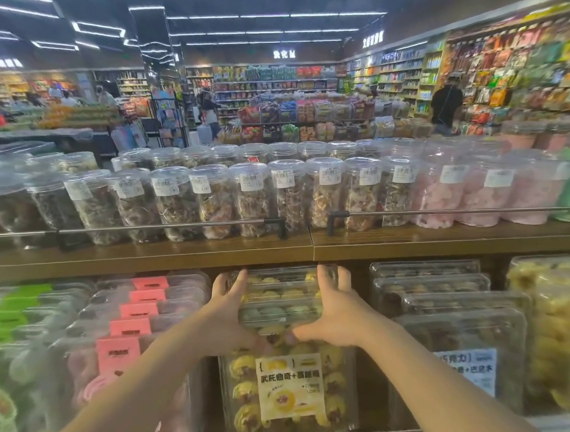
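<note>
Both hands grip a clear cookie box [280,297] just under the wooden shelf [148,257]. The left hand [229,316] curls round its left end and the right hand [338,311] round its right end, with the thumbs close together along its lower edge. Further below the shelf, right under the held box, stands a yellow-labelled cookie box [289,392]. On top of the shelf stand rows of clear jars [253,197].

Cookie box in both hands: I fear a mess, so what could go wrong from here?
The cookie box is gripped at its sides by left hand and right hand; squeezed, its clear lid might pop. It sits just under the shelf, so lifting could bump it. The labelled box below might slide out too.
</note>
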Action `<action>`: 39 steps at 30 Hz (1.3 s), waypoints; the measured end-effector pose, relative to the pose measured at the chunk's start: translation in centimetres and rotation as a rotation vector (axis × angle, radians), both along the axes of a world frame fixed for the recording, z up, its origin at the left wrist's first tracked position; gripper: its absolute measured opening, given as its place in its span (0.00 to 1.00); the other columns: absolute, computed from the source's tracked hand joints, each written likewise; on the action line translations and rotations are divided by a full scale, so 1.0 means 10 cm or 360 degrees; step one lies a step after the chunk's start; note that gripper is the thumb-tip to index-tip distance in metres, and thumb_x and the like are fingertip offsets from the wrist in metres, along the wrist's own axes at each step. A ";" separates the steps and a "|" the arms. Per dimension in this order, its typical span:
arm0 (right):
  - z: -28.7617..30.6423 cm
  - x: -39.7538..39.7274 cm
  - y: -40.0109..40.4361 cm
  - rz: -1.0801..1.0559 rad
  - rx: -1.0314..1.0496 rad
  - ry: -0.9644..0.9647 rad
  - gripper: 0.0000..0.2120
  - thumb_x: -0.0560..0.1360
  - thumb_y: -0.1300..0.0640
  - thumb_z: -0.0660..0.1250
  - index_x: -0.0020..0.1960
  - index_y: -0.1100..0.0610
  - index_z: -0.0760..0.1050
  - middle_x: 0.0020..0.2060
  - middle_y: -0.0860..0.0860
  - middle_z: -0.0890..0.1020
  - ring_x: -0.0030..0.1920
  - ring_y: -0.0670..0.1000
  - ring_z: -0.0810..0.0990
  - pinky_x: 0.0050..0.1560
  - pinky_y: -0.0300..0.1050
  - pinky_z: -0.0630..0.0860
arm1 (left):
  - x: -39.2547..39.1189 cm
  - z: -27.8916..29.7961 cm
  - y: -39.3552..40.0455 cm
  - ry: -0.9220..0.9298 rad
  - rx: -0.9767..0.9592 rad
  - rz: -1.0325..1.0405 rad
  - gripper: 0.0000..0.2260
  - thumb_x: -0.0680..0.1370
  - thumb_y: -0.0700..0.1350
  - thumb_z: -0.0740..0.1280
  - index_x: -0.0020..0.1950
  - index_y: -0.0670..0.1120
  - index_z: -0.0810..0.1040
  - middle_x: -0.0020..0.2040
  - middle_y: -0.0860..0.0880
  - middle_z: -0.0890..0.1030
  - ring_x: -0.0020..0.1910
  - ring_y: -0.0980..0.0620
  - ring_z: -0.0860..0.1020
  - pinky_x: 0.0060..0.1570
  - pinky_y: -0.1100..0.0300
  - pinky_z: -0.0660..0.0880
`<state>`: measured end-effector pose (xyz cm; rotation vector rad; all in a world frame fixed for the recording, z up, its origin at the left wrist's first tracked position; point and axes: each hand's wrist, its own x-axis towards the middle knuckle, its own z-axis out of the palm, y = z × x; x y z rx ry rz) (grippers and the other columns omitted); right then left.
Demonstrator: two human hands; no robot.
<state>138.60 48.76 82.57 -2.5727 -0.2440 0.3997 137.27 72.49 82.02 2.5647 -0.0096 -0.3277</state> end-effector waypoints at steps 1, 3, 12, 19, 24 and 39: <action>0.01 -0.01 0.01 -0.0006 -0.0017 -0.0001 0.66 0.64 0.33 0.76 0.80 0.44 0.29 0.78 0.48 0.29 0.81 0.57 0.48 0.76 0.55 0.63 | 0.00 0.00 0.00 -0.0003 0.0000 -0.0005 0.68 0.60 0.59 0.83 0.81 0.61 0.34 0.81 0.52 0.32 0.82 0.41 0.52 0.74 0.49 0.66; 0.06 -0.03 0.03 -0.0035 -0.0063 0.0004 0.65 0.65 0.34 0.76 0.80 0.44 0.30 0.78 0.48 0.29 0.81 0.57 0.48 0.76 0.55 0.62 | -0.01 0.02 0.00 -0.0013 0.0013 -0.0023 0.67 0.62 0.58 0.83 0.82 0.59 0.34 0.81 0.50 0.31 0.82 0.41 0.52 0.74 0.50 0.65; 0.33 -0.79 -0.07 -0.0072 -0.0269 -0.0298 0.61 0.69 0.34 0.74 0.78 0.39 0.26 0.80 0.48 0.33 0.81 0.56 0.43 0.76 0.62 0.61 | -0.32 0.19 -0.15 -0.0285 0.0416 -0.0139 0.55 0.70 0.59 0.77 0.83 0.55 0.40 0.83 0.43 0.38 0.82 0.38 0.48 0.78 0.40 0.59; 0.33 -1.31 -1.15 -0.0299 -0.0214 -0.0379 0.57 0.69 0.31 0.72 0.79 0.37 0.31 0.82 0.48 0.39 0.82 0.56 0.49 0.77 0.61 0.59 | -0.88 0.30 -0.62 -0.0420 0.0551 -0.0263 0.52 0.74 0.61 0.73 0.83 0.55 0.39 0.83 0.44 0.37 0.82 0.40 0.37 0.80 0.38 0.46; 0.25 -1.40 -1.92 -0.0221 -0.0083 -0.0436 0.56 0.69 0.29 0.70 0.80 0.38 0.35 0.82 0.45 0.45 0.82 0.51 0.49 0.77 0.54 0.59 | -1.22 0.42 -1.11 -0.0382 0.0500 -0.0190 0.51 0.75 0.62 0.72 0.83 0.57 0.39 0.84 0.47 0.41 0.83 0.42 0.41 0.79 0.40 0.48; 0.26 -1.06 -3.00 -0.0099 -0.0064 -0.0302 0.57 0.67 0.25 0.67 0.81 0.41 0.36 0.82 0.52 0.42 0.82 0.58 0.47 0.78 0.57 0.56 | -1.32 0.40 -2.44 -0.0235 0.0354 -0.0033 0.47 0.75 0.58 0.74 0.83 0.60 0.45 0.83 0.51 0.57 0.77 0.46 0.65 0.70 0.47 0.72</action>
